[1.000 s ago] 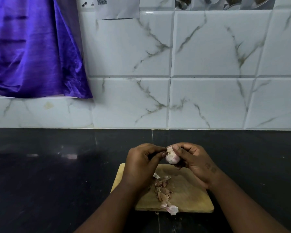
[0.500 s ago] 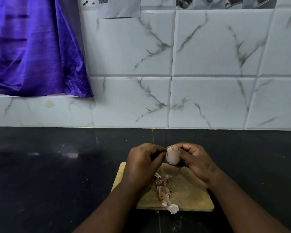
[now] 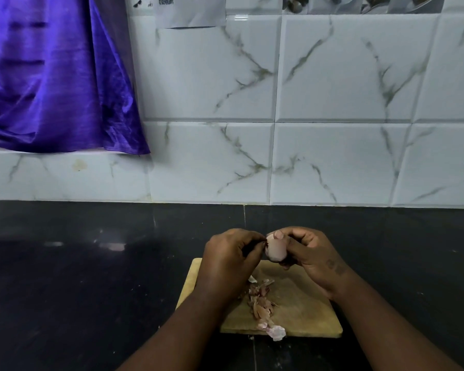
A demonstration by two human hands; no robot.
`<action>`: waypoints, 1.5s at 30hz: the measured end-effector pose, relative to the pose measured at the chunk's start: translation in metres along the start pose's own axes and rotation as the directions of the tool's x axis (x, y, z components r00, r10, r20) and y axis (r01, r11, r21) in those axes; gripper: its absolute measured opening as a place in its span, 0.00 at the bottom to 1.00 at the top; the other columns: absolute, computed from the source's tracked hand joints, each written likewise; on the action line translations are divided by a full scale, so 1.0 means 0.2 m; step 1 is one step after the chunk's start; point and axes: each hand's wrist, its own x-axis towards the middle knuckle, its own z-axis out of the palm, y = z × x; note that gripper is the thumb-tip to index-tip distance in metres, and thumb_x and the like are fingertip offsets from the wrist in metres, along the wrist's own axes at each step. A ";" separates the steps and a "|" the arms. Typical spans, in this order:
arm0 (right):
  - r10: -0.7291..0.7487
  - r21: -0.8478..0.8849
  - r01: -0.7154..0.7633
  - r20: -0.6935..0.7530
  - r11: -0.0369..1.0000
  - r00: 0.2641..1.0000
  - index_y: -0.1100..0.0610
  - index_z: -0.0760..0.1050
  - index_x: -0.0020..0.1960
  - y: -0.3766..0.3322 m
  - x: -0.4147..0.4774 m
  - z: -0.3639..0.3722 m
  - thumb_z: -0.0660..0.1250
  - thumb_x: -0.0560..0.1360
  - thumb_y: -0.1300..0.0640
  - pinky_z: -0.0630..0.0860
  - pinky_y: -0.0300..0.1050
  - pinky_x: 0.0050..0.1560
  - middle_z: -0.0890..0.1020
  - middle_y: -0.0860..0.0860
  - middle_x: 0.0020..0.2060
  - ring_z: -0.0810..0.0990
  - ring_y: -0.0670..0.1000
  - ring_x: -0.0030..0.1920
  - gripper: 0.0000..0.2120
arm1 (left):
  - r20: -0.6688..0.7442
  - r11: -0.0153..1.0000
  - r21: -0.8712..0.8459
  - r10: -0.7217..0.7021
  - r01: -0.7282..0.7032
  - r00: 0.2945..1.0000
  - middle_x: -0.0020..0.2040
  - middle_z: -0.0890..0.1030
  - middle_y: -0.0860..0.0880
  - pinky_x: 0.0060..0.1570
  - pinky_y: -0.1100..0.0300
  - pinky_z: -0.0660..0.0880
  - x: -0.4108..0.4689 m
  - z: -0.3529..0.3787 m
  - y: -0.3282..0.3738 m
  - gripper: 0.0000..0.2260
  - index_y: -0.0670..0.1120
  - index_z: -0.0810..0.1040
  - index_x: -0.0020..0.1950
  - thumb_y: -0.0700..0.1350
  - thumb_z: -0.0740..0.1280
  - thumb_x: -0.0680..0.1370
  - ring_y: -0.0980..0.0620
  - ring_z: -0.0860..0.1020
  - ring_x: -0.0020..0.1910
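A small pale pink onion (image 3: 275, 250) is held above the wooden cutting board (image 3: 303, 306). My right hand (image 3: 310, 253) grips it, thumb on its top. My left hand (image 3: 229, 259) is beside it on the left, and its fingertips pinch at the dark skin on the onion's top left edge. A heap of pinkish peelings (image 3: 263, 303) lies on the board under my hands, and one pale piece (image 3: 276, 332) hangs over the board's front edge.
The board lies on a black stone countertop (image 3: 91, 277). A white marbled tile wall (image 3: 332, 156) rises behind it. Purple cloth (image 3: 51, 76) hangs at the upper left, ending above the counter.
The onion has turned a little in my right hand, and both hands sit slightly higher in view. My left fingers stay at its top edge.
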 end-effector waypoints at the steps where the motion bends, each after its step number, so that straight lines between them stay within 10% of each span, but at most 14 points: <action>1: -0.003 -0.010 0.003 0.002 1.000 1.000 0.60 0.86 0.48 0.00 0.00 0.00 0.72 0.70 0.49 0.79 0.41 0.33 0.87 0.62 0.44 0.83 0.52 0.39 0.15 | 0.000 1.000 0.015 0.000 0.000 1.000 0.45 0.88 0.56 0.43 0.60 0.81 0.00 0.00 0.00 0.06 0.51 0.89 0.51 0.42 0.76 0.76 0.60 0.84 0.43; 15: 0.042 0.093 -0.042 -0.006 0.995 0.999 0.63 0.84 0.59 0.03 0.03 -0.01 0.70 0.73 0.54 0.80 0.45 0.39 0.86 0.63 0.52 0.84 0.56 0.48 0.18 | 0.059 0.877 -0.412 -0.246 0.248 0.967 0.46 0.85 0.51 0.47 0.50 0.84 0.00 0.03 0.04 0.09 0.52 0.83 0.49 0.39 0.68 0.83 0.52 0.84 0.46; 22: 0.022 0.087 -0.022 0.001 0.996 1.000 0.58 0.87 0.54 0.01 0.01 -0.01 0.71 0.73 0.51 0.80 0.46 0.41 0.88 0.59 0.50 0.85 0.55 0.48 0.15 | 0.022 0.945 -0.283 -0.166 0.165 0.986 0.46 0.85 0.55 0.45 0.65 0.80 -0.01 0.01 0.04 0.06 0.50 0.85 0.51 0.39 0.74 0.79 0.56 0.83 0.48; 45: 0.063 0.145 -0.067 0.030 0.987 0.998 0.63 0.85 0.57 0.01 0.02 -0.03 0.64 0.80 0.65 0.82 0.43 0.40 0.87 0.62 0.51 0.86 0.54 0.47 0.12 | 0.118 0.945 -0.203 -0.238 0.258 0.964 0.41 0.84 0.55 0.41 0.52 0.81 -0.02 0.00 0.05 0.05 0.55 0.83 0.47 0.54 0.70 0.80 0.55 0.82 0.43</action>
